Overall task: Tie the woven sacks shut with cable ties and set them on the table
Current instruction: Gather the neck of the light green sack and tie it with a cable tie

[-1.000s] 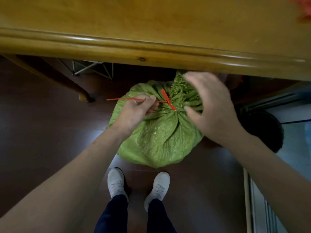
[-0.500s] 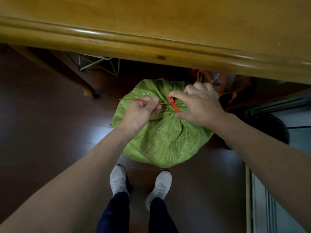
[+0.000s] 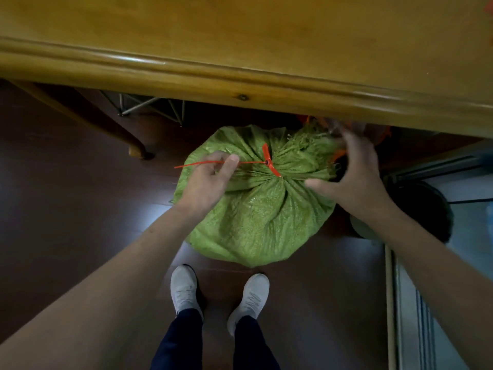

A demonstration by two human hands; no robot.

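Green woven sack [image 3: 256,217] sits on the dark floor [image 3: 66,209], not on the table [image 3: 240,49]. Its far side lies right at the table's near edge, and the frayed mouth reaches towards the shadow beneath that edge. The body bulges round and full.

Neck: gathered into tight pleats and lying over to the right. Red cable tie [image 3: 268,162] is looped round the gather, with its flat head crossing the neck at a slant. The thin tail runs out straight to the left.

Left hand [image 3: 210,177]: fingers curled, thumb laid along the tail. The tail is pinched between thumb and fingers, its free tip sticking out past the hand on the left. The strap looks taut between hand and head.

Right hand [image 3: 354,172]: fingers spread and fairly straight, gripping nothing. It is over the loose end of the neck; the thumb tip sits at the sack just right of the gather. Fingertips are blurred, so I cannot tell whether they touch.

Other: two pale shoes [image 3: 184,287] just short of the sack's near side. Table leg [image 3: 133,145] to the sack's left. Dark round object [image 3: 426,206] near the floor's right edge.
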